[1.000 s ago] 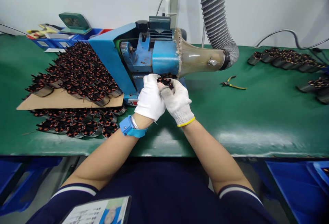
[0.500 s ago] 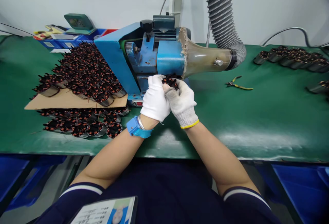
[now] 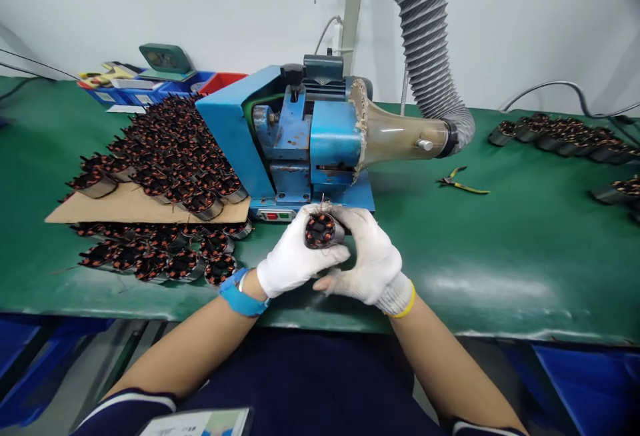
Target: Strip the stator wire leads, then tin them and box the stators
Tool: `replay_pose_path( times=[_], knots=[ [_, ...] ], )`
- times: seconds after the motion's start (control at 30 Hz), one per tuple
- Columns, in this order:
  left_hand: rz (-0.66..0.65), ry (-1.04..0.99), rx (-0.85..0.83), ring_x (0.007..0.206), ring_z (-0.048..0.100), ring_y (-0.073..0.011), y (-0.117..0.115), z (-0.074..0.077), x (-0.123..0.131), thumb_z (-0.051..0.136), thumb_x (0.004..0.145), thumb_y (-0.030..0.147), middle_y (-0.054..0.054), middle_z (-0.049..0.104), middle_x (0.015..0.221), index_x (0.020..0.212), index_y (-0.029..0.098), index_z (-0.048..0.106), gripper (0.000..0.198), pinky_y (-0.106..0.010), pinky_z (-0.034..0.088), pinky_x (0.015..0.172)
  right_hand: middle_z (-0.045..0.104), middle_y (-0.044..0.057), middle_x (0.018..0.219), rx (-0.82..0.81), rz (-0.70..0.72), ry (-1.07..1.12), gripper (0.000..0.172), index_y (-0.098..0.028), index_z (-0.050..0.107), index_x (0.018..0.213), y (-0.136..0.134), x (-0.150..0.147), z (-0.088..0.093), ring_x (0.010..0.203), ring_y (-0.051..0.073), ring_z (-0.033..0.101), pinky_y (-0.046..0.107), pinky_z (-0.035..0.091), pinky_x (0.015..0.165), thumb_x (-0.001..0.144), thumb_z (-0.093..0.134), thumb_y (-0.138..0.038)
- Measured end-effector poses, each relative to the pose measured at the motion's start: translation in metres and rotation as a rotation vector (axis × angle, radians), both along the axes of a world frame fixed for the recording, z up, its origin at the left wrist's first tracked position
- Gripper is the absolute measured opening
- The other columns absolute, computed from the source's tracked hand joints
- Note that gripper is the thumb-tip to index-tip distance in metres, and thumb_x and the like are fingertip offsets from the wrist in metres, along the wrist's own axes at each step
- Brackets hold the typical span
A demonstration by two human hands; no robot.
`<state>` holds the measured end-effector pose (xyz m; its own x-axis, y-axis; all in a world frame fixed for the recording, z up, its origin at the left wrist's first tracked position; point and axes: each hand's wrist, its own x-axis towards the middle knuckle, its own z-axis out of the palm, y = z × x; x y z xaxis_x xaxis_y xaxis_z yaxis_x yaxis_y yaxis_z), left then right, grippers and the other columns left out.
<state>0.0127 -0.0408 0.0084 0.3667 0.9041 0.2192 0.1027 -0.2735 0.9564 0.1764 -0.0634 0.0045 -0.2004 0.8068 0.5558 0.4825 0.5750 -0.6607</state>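
Both my hands wear white gloves and hold one small wound stator (image 3: 320, 230), a metal ring with copper coils and thin wire ends sticking up. My left hand (image 3: 293, 256) wraps its fingers round the stator's left side. My right hand (image 3: 367, 256) cups it from the right. The stator is held just above the green mat (image 3: 500, 236), in front of the blue machine (image 3: 295, 136). A blue strap circles my left wrist.
A pile of several stators (image 3: 165, 153) lies on cardboard at the left, with more stators (image 3: 165, 253) below it. A ribbed extraction hose (image 3: 430, 43) joins the machine's clear funnel. Yellow-handled pliers (image 3: 460, 181) lie to the right. Further stators (image 3: 565, 135) sit far right. Blue bins (image 3: 135, 89) stand behind.
Both hands have drawn the stator back from the machine's opening toward me and down, to just above the mat near the table's front edge. The stator's end face now shows.
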Motion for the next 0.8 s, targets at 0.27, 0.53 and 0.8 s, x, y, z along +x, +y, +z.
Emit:
replay_pose_path(
  times=[0.27,0.53,0.8],
  knots=[
    [-0.286,-0.204,-0.233,0.104,0.069,-0.0306,0.001,0.01,-0.02,0.055,0.077,0.033,-0.014,0.068,0.116,0.136,0.026,0.051,0.059,-0.045,0.061,0.071,0.059,0.015,0.126,0.202,-0.08,-0.14,0.07,-0.021,0.042,0.142,0.006,0.003,-0.002,0.113,0.03,0.061,0.044,0.056,0.091,0.082,0.064,-0.047],
    [-0.157,-0.237,-0.372,0.106,0.068,-0.0267,0.004,-0.002,0.0,0.079,0.07,0.026,-0.012,0.067,0.12,0.127,0.021,0.055,0.062,-0.042,0.059,0.087,0.069,0.006,0.094,0.026,-0.154,0.149,0.017,-0.024,0.07,0.098,0.006,0.006,-0.002,0.087,0.022,0.066,0.042,0.055,0.085,0.088,0.057,-0.03],
    [0.135,-0.07,0.099,0.1,0.067,-0.0236,-0.002,-0.013,0.005,0.087,0.06,0.035,-0.01,0.066,0.111,0.11,0.02,0.054,0.062,-0.042,0.057,0.091,0.054,-0.006,0.064,-0.431,-0.281,1.251,0.026,-0.022,0.061,0.082,0.024,0.024,-0.004,0.052,0.006,0.051,0.03,0.059,0.074,0.083,0.063,-0.048]
  ],
)
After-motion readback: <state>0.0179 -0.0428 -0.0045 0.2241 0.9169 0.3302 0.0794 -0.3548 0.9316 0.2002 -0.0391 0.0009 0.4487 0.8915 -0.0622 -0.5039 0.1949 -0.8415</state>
